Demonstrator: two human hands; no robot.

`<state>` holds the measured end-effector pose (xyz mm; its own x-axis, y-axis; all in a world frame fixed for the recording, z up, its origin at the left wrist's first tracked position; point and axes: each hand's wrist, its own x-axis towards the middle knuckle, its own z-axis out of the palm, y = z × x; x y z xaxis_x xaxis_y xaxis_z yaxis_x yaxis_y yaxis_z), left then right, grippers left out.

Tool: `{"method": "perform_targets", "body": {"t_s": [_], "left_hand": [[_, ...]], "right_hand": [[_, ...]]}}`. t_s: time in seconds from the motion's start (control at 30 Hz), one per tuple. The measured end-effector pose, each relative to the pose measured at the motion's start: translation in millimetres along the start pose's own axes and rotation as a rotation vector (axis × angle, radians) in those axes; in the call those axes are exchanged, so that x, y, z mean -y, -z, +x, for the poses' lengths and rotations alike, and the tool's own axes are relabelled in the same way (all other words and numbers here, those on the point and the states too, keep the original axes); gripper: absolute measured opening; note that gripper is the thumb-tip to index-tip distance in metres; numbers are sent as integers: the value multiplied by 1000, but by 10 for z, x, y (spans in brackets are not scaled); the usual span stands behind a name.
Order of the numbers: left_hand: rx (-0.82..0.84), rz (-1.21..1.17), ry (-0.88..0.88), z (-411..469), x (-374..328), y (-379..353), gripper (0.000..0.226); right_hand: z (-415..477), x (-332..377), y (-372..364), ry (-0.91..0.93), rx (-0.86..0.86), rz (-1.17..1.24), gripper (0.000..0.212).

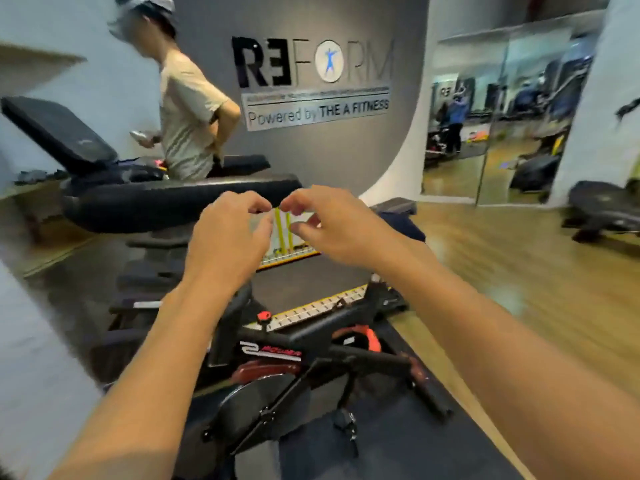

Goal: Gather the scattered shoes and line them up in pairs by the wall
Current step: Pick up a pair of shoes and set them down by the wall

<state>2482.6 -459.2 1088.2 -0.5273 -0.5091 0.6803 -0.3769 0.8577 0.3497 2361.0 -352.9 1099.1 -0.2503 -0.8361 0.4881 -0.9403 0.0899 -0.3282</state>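
View from a head-worn camera in a gym, blurred by motion. No shoes can be seen anywhere here, so the things to be gathered lie out of view, and where they are cannot be told. The person's left hand [228,233] and right hand [332,226] are raised side by side in front of the chest, the fingers [256,202] of each curled in toward the thumb, fingertips of the two hands nearly meeting; nothing shows between them and they hold nothing. Below the forearms stands a black and red exercise bike [277,351] on a dark mat [398,445], with red lettering on its frame too smeared to read. To the left another person [190,112] in a beige T-shirt stands on a black treadmill [173,199]. On the curved grey wall [311,161] ahead is a sign [311,64] reading "REFORM", its first E reversed and a blue figure inside the O, and under it "Powered by THE A FITNESS"; a line of small print between is illegible. A mirror [485,116] to the right reflects the room above a wooden floor [519,271]. Judging by the task alone, shoes should be light, with soft uppers and stiffer soles, not fragile; the heel collar is likely the best hold, two fingers hooked inside, one pair per hand.
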Motion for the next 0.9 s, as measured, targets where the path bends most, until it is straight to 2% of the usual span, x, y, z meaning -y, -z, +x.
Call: {"method": "perform_targets", "body": {"t_s": [0.27, 0.5, 0.63, 0.9], "left_hand": [[94, -263, -229, 418, -2203, -1462, 17], [261, -489, -363, 543, -4075, -2643, 16], [303, -564, -489, 602, -4902, -3246, 17], [382, -617, -600, 1169, -6187, -4739, 18]], "right_hand": [[-1256, -1753, 1689, -299, -171, -192, 32], [-2380, -3018, 2888, -535, -286, -273, 30], [-2858, -3721, 3330, -678, -395, -291, 28], [-3229, -5380, 3929, -782, -424, -360, 29]]}}
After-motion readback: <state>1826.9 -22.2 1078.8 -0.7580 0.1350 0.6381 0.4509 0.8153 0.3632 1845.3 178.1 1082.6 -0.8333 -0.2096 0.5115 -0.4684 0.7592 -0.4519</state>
